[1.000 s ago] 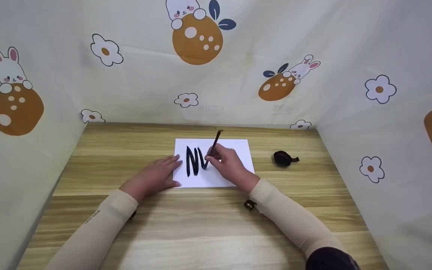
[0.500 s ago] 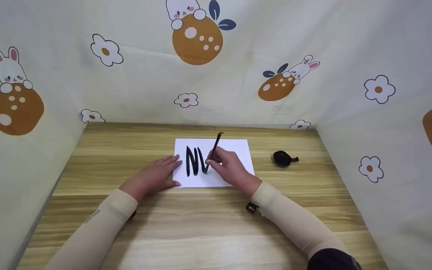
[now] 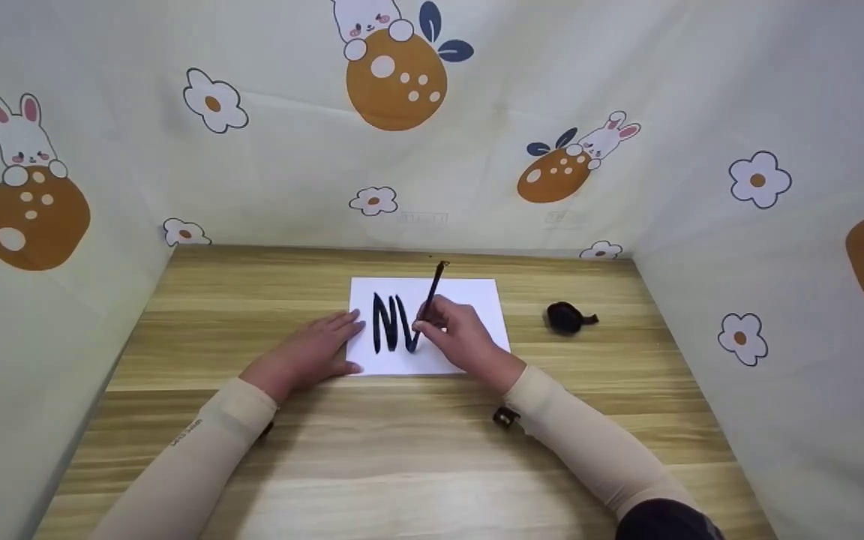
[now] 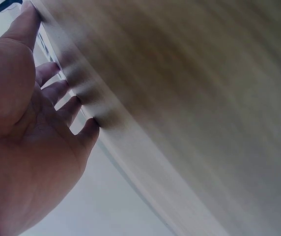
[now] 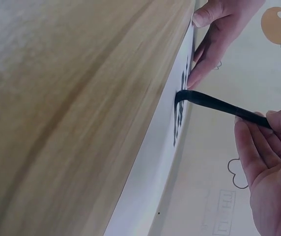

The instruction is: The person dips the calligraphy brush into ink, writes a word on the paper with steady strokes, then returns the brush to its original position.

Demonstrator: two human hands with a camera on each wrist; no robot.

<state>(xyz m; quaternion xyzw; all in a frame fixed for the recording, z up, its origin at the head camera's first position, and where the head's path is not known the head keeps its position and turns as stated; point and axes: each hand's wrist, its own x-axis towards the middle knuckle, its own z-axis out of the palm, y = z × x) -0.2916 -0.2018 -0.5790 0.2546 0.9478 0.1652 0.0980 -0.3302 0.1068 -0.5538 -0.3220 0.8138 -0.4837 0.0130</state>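
Observation:
A dark-handled writing brush point(image 3: 433, 291) leans in my right hand point(image 3: 463, 334), pinched between thumb and fingers. Its black bristle tip bends against a white sheet of paper point(image 3: 447, 364), as the right wrist view shows of the brush point(image 5: 214, 103). Thick black strokes point(image 3: 385, 322) like an N stand on the left half of the sheet, with another slanting stroke under the brush tip. My left hand point(image 3: 310, 349) rests at the sheet's left edge, fingers extended and thumb at the lower corner. In the left wrist view the left hand point(image 4: 37, 123) touches the surface with its fingertips.
A small black dish with a short handle point(image 3: 565, 318) sits on the wood-grain table point(image 3: 372, 465), right of the paper. Patterned cloth point(image 3: 289, 165) with rabbits and flowers hangs around the table's back and sides.
My right hand and the brush have moved slightly down toward me, and the slanting stroke has grown longer at its lower end. The left hand and paper keep their place.

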